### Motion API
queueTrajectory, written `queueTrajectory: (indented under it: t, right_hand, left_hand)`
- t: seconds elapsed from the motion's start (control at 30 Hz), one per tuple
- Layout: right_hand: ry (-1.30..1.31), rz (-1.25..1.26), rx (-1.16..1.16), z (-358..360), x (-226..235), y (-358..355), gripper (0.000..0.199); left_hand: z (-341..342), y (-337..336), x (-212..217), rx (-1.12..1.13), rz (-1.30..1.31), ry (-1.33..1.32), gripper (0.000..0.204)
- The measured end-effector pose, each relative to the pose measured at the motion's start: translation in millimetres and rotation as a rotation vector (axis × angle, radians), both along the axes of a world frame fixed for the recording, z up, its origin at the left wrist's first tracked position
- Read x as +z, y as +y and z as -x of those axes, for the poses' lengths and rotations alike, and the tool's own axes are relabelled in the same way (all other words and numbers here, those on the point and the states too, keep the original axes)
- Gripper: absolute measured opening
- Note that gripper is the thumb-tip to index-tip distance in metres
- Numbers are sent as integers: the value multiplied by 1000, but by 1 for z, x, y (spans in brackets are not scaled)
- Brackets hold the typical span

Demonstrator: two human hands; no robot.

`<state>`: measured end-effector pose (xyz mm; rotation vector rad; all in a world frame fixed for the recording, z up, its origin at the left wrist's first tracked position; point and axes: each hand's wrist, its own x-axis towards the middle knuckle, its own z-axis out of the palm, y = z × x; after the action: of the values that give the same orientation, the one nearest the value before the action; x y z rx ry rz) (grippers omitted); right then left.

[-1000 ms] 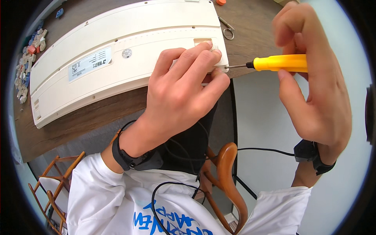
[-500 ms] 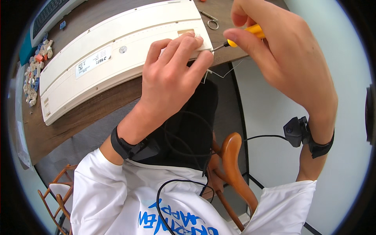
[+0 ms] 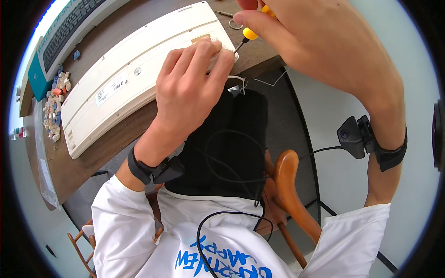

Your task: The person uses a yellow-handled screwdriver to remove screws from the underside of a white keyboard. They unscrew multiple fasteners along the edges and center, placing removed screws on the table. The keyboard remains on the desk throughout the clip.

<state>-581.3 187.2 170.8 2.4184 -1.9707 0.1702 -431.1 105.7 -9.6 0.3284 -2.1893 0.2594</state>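
A cream-white keyboard (image 3: 148,44) lies underside up on the wooden table, a label and a round mark on its back. My left hand (image 3: 187,88) grips its right end, fingers bent over the recess there and the thumb side out of sight. My right hand (image 3: 320,39) is closed around a yellow-handled screwdriver (image 3: 250,34), partly cut off by the top edge of the picture. Its thin shaft slants down to the keyboard's near right corner, close to my left index finger. Whether the tip sits in a screw is hidden.
Left of the keyboard, several loose keycaps (image 3: 53,109) lie heaped by a box with a keyboard picture (image 3: 69,34). A metal ring (image 3: 236,23) rests beyond the right end. A white cable (image 3: 241,83) hangs at the table's near edge. A wooden chair (image 3: 287,171) stands below.
The view has shifted, showing more of the box at left. My right hand has moved up and left, and the screwdriver stands steeper at the corner. My left hand keeps its place on the keyboard.
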Motion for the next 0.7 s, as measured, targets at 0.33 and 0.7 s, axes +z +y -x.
queueTrajectory:
  t: [0.33, 0.7]
  right_hand:
    - [-75, 42, 109, 11, 1, 7, 13]
    - [-66, -433, 87, 16, 41, -8, 13]
  left_hand:
    - [-3, -1, 2, -33, 3, 1, 11]
    - [-5, -1, 6, -39, -12, -47, 26]
